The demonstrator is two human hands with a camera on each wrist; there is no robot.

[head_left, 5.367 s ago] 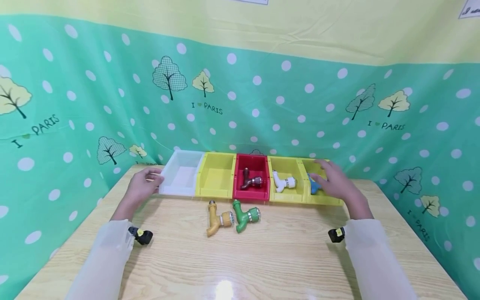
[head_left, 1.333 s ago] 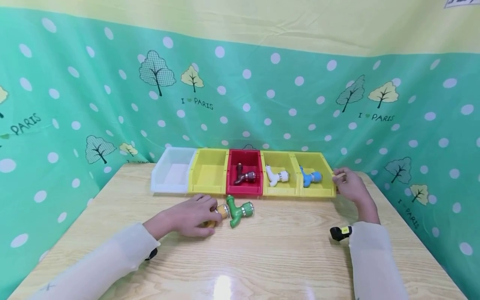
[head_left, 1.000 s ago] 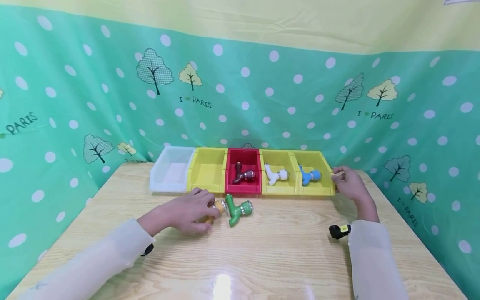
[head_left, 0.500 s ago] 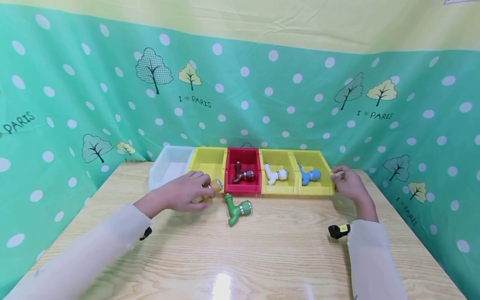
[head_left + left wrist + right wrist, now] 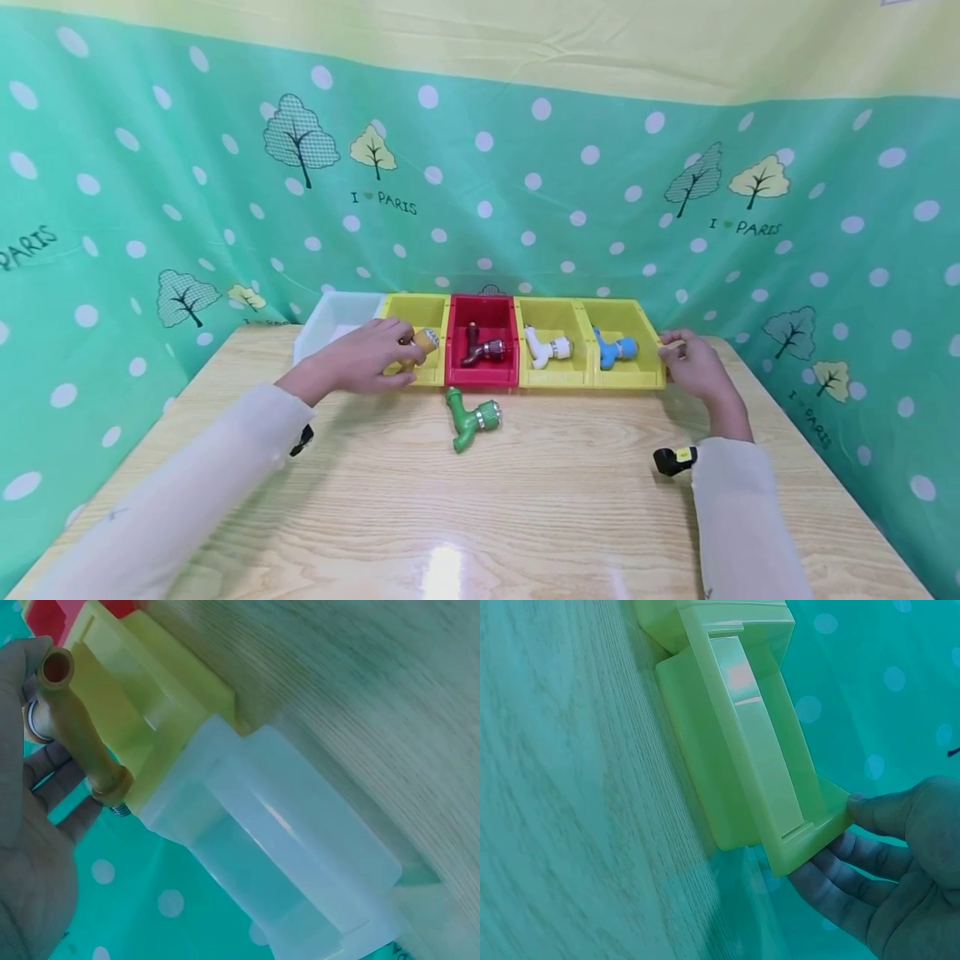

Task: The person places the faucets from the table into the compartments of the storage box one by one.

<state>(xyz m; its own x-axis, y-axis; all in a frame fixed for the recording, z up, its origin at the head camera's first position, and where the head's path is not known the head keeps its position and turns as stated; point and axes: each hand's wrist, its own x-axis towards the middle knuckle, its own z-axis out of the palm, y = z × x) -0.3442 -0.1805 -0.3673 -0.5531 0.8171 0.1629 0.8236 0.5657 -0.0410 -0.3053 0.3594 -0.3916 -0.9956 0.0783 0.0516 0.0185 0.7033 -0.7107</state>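
My left hand (image 5: 363,358) grips an orange-yellow water tap (image 5: 426,341) above the left yellow bin (image 5: 417,306). In the left wrist view the tap (image 5: 81,739) shows its open spout and threaded end, held between thumb and fingers beside the bin. My right hand (image 5: 701,367) pinches the side rim of the rightmost yellow bin (image 5: 645,375), thumb on one side and fingers on the other. A green tap (image 5: 468,419) lies on the table in front of the red bin (image 5: 483,377).
A white bin (image 5: 318,329) ends the row on the left, partly hidden by my left arm. A brown tap (image 5: 483,348) lies in the red bin. A white tap (image 5: 550,347) and a blue tap (image 5: 617,348) lie in separate yellow bins. A polka-dot curtain (image 5: 480,183) hangs behind.
My left hand left the white bin's side, took hold of the orange-yellow tap on the table and raised it over the yellow bin. The right hand moved from above the blue tap to the bin's rim.
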